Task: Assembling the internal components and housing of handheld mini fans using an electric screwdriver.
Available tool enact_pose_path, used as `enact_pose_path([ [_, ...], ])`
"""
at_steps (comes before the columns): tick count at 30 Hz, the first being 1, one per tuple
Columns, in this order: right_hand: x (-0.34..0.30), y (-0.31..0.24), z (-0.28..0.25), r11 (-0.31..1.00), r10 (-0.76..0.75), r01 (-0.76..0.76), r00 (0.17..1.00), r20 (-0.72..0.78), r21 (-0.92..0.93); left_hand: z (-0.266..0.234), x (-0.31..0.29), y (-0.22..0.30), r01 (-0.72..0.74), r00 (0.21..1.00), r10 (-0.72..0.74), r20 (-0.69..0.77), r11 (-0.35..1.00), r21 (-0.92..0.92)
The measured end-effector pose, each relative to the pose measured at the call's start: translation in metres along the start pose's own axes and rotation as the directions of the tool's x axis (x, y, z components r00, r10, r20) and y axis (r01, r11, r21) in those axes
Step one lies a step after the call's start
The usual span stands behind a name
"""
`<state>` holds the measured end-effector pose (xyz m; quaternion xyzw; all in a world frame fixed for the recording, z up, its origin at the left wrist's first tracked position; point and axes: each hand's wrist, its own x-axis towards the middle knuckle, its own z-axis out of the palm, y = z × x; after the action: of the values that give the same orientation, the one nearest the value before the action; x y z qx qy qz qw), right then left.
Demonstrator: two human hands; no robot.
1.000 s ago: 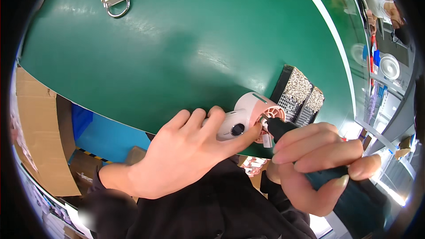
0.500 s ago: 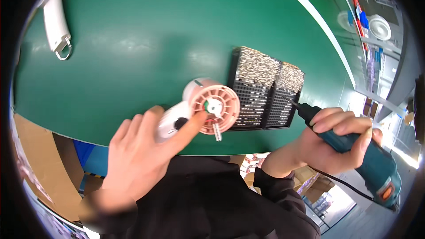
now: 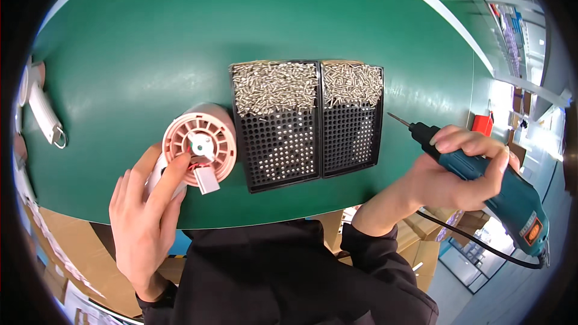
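A pink and white hair dryer (image 3: 212, 115) stands near the table's front edge, its round open end facing up. Inside are pink spokes and a white hub. My left hand (image 3: 139, 222) grips its white handle, with a fingertip reaching in beside the hub. A small white block (image 3: 206, 180) with red wires hangs over the rim. In my right hand (image 3: 460, 171) is a teal electric screwdriver (image 3: 512, 204), its thin bit pointing left, just off the right tray's edge. Whether a screw sits on the bit I cannot tell.
Two black perforated trays, a left one (image 3: 259, 144) and a right one (image 3: 343, 135), lie between my hands with heaped small screws (image 3: 274, 87) at their far ends. More white handles (image 3: 45, 114) lie at far left. A black cord (image 3: 475, 241) trails from the screwdriver.
The view has shifted, so trays and dryer appear further left. The screwdriver bit has moved from over the right tray to beside it. My left fingers have shifted on the dryer.
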<state>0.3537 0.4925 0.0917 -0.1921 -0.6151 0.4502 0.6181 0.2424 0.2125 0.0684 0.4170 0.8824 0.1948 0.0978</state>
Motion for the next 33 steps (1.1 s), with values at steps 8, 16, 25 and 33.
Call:
enact_pose_path([
  [8, -0.004, 0.002, -0.013, 0.947, 0.258, -0.268, 0.963, 0.080, 0.175, 0.007, -0.003, 0.008, 0.038, 0.997, -0.038, 0.061, 0.999, 0.005],
  [16, -0.005, 0.000, -0.001, 0.977, 0.210, -0.205, 0.968, 0.136, -0.054, 0.004, -0.008, 0.007, 0.036, 0.998, -0.036, 0.059, 0.999, -0.010],
  [25, -0.005, -0.005, -0.003, 0.979, 0.132, -0.159, 0.971, 0.197, 0.126, 0.000, -0.011, 0.004, -0.024, 0.998, 0.029, 0.062, 0.996, -0.083],
  [33, -0.027, -0.052, 0.042, 0.926, -0.075, -0.073, 0.926, 0.370, 0.369, 0.005, -0.017, 0.002, -0.043, 0.997, 0.050, 0.056, 0.993, -0.112],
])
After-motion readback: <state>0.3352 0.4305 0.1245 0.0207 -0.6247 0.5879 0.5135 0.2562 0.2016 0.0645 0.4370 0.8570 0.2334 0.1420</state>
